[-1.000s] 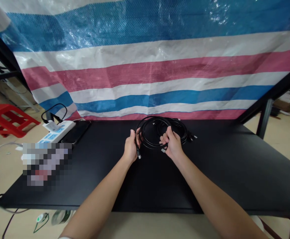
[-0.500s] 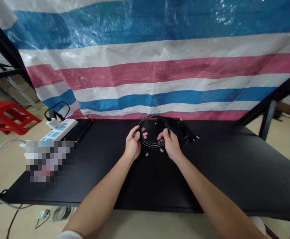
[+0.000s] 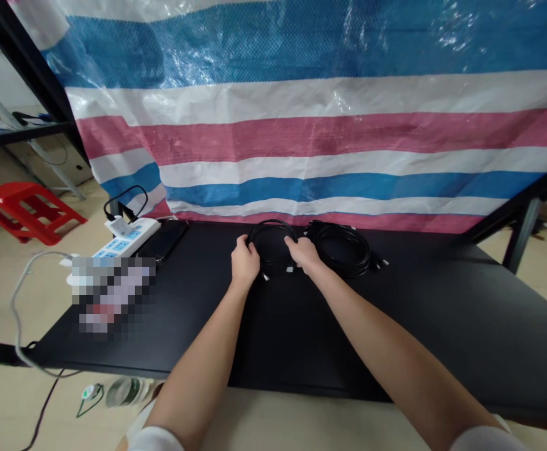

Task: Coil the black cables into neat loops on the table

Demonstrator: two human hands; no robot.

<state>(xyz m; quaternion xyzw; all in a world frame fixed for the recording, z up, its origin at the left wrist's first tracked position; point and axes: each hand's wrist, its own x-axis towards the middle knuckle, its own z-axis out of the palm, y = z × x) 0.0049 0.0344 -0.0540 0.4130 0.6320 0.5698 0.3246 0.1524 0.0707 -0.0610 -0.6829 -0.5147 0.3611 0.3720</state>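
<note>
Smooth black plastic with a faint gloss is shown by the cable loop [image 3: 278, 222] and by the coiled cables [image 3: 362, 257]. The tabletop [image 3: 442, 300] is finished in smooth matt black. The striped sheet [image 3: 301, 138] is woven from plastic, creased and glossy, with bright glints. White plastic is seen on the power strip [image 3: 126, 243], glossy red plastic on the stool [image 3: 9, 195]; the phone [image 3: 164, 242] is faced in dark, shiny glass

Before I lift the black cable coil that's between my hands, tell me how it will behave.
The coil will probably flex rather than stay rigid, being slim cable looped round. With no tie showing, it might spread open if let go. Its ends stick out at the near side, so they would likely dangle.
</note>
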